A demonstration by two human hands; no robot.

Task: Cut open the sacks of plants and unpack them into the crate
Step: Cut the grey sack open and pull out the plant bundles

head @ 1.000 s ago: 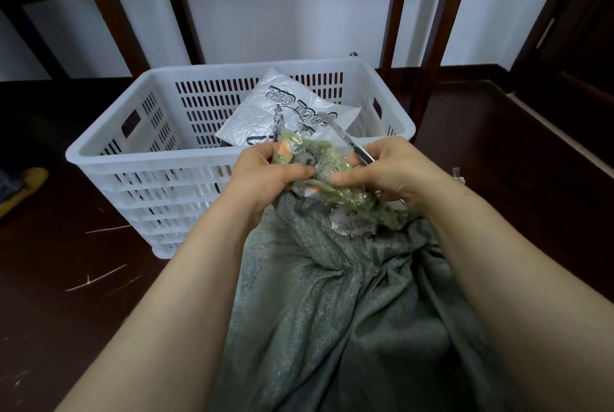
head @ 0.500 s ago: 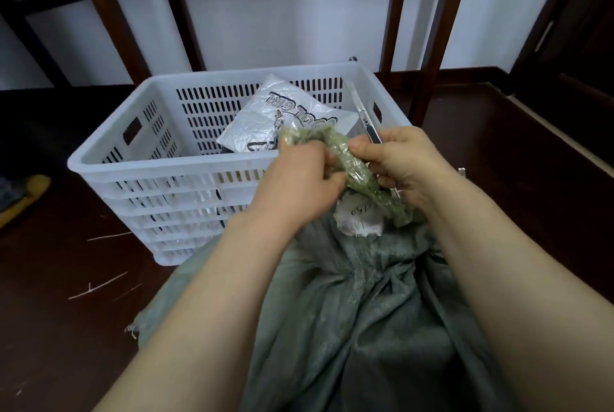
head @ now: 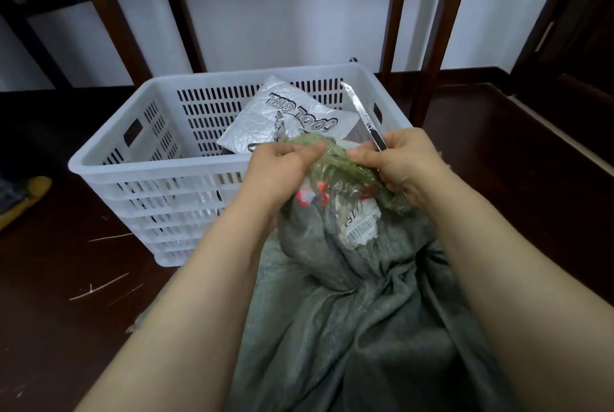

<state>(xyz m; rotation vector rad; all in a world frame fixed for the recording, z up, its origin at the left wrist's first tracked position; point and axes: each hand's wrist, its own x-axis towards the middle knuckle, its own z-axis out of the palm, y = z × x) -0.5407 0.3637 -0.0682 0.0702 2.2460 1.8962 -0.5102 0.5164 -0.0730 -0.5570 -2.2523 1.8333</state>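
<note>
Grey-green woven sack (head: 349, 312) slumps on the dark floor (head: 83, 278) just in front of the white crate (head: 149, 172). Its taped neck (head: 335, 165) is bunched up, clear tape over a greenish wad, with a barcode label (head: 362, 225) stuck just below. Left hand (head: 279, 165) grips the neck from the left, fingers curled round it. Right hand (head: 402, 162) pinches the other side with its thumb and also holds a slim knife (head: 360, 112), blade pointing up over the crate. Sack looks soft and floppy, probably not heavy. The tape is likely slick and stretchy, so the bunched neck is the best hold, cutting away from the fingers. Crate holds a crinkled white plastic bag (head: 265, 119) with black print.
</note>
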